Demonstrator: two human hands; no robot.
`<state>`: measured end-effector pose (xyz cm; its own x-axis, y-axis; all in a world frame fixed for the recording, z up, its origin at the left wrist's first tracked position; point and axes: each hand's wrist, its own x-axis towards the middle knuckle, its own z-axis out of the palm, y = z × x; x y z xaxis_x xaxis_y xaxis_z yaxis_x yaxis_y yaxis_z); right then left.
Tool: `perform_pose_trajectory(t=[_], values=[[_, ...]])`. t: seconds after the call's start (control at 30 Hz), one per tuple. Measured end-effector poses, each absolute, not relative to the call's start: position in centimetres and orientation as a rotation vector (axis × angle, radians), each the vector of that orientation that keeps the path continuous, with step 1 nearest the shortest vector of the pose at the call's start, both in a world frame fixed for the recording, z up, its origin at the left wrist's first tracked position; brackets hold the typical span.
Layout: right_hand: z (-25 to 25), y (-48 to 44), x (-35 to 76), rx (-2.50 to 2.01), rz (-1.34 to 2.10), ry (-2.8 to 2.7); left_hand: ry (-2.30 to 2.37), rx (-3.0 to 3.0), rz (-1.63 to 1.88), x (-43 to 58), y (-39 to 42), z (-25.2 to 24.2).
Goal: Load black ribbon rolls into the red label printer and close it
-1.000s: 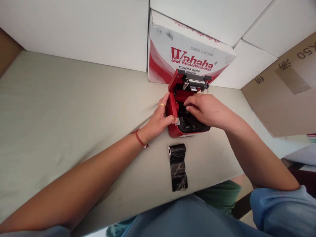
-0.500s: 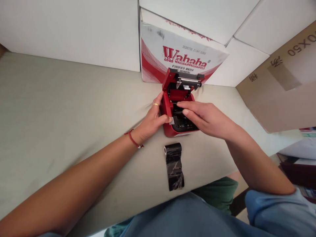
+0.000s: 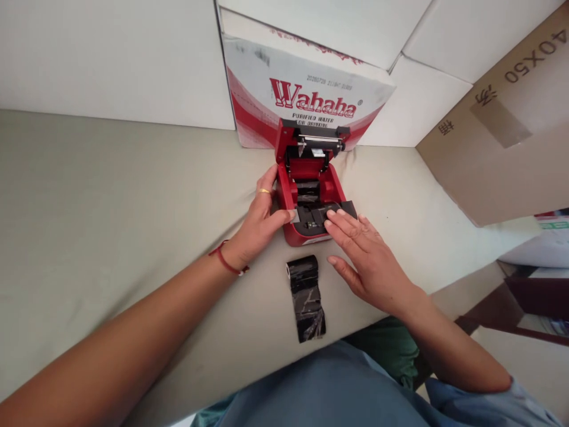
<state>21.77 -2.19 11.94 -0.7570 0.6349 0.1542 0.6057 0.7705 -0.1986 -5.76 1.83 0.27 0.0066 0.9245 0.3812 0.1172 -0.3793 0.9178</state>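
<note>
A red label printer (image 3: 293, 237) sits on the table with its lid (image 3: 281, 145) tilted up and back. Gripping the printer's left wall is my left hand (image 3: 262, 216), its thumb on the front left corner and its fingers along the outside. My right hand (image 3: 371, 261) is spread over the printer's front right, fingertips on the black inner part and thumb apart. A strip of shiny black ribbon (image 3: 308, 193) shows inside the printer. In front of it lies a partly unrolled roll of black ribbon (image 3: 307, 293), crumpled at its loose end.
Behind the printer stands a white and red water carton (image 3: 315, 89) against white boxes (image 3: 124, 59). A brown cardboard box (image 3: 502, 130) is at the right. The table's front edge (image 3: 275, 373) runs just before my body.
My right hand has drawn back from inside the printer to its front right and opened out, uncovering the ribbon inside. My left hand stays on the printer. The view has shifted a little.
</note>
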Motion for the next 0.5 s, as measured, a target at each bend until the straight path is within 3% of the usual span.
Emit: perform_pose_trajectory(t=[0.27,0.5], values=[[12.7,-3.1,21.2,-0.933,0.222,-2.727,1.286,1.711,1.611,-5.4,-0.1,2.3],[12.5,-3.6,21.2,-0.956,0.301,-2.697,1.281,2.469,1.586,-3.2,-3.8,5.6]])
